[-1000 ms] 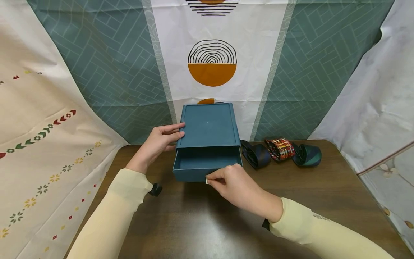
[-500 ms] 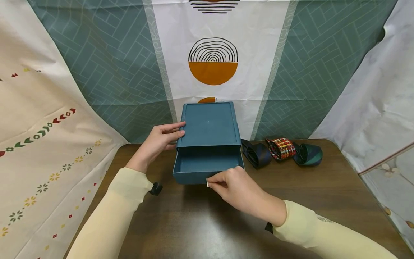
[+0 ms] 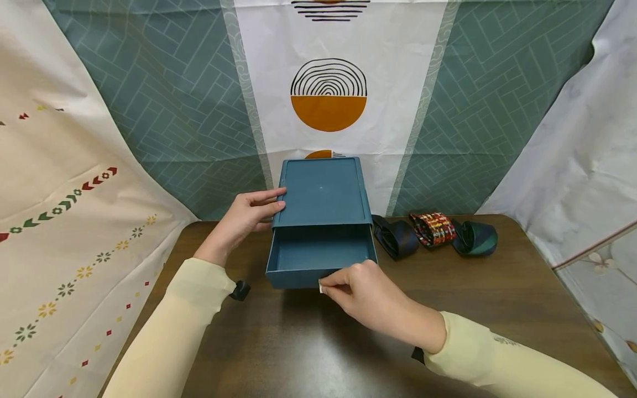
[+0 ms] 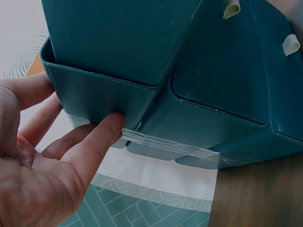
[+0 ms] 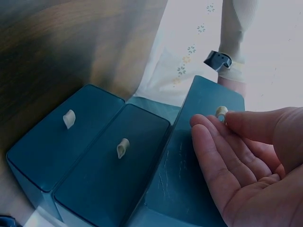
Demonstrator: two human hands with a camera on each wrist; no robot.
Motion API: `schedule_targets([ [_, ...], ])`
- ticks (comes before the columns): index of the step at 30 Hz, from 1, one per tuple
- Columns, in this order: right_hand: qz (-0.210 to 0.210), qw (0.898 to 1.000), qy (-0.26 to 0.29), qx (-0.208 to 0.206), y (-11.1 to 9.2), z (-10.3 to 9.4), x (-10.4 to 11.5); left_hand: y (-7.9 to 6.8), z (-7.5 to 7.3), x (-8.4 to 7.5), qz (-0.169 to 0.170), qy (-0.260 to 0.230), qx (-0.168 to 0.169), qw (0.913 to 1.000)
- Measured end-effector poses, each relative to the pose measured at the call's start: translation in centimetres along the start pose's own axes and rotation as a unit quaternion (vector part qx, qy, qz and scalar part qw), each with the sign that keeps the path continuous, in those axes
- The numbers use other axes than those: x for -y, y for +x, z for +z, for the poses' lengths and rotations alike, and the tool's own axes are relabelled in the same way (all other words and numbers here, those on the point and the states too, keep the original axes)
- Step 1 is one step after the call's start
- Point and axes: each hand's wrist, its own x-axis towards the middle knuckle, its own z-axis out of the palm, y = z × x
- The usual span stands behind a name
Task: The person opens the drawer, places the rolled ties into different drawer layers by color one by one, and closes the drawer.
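Blue top drawer (image 3: 293, 279) stands further out from its cabinet (image 3: 323, 190) than a second ago, so its inside seems easier to reach. My right hand (image 3: 368, 296) pinches its cream pull tab (image 3: 320, 286); my left hand (image 3: 246, 217), fingers nearly straight, touches the cabinet's left side.

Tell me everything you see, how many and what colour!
Drawer cabinet: one, teal, middle of the view
Top drawer: one, teal, pulled partly out
Lower drawers: two, teal, shut below it
Pull tabs: three, cream, one on each drawer
Clear tape: amount unclear, transparent, cabinet's side
Rolled neckties: three, dark, red-yellow, green, right of cabinet
Table: one, brown, under the cabinet
Backdrop: one, green and white, behind the cabinet
Side cloths: two, cream left, white right
Wrist gadgets: two, black, one each wrist
Sleeves: two, pale yellow, both arms
Left hand: one, touching the cabinet's left side
Right hand: one, pinching the top drawer's tab
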Motion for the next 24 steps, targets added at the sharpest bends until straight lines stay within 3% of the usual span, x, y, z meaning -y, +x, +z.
schedule_targets([
  [12,-0.001,1.000,0.004,0.003,-0.7,0.3,0.1,-0.1,0.1,0.1,-0.009,-0.006,-0.007,0.9999],
  [24,-0.006,1.000,-0.002,-0.012,-1.2,0.7,0.4,-1.3,0.5,-2.1,-0.009,-0.002,0.005,0.9999],
])
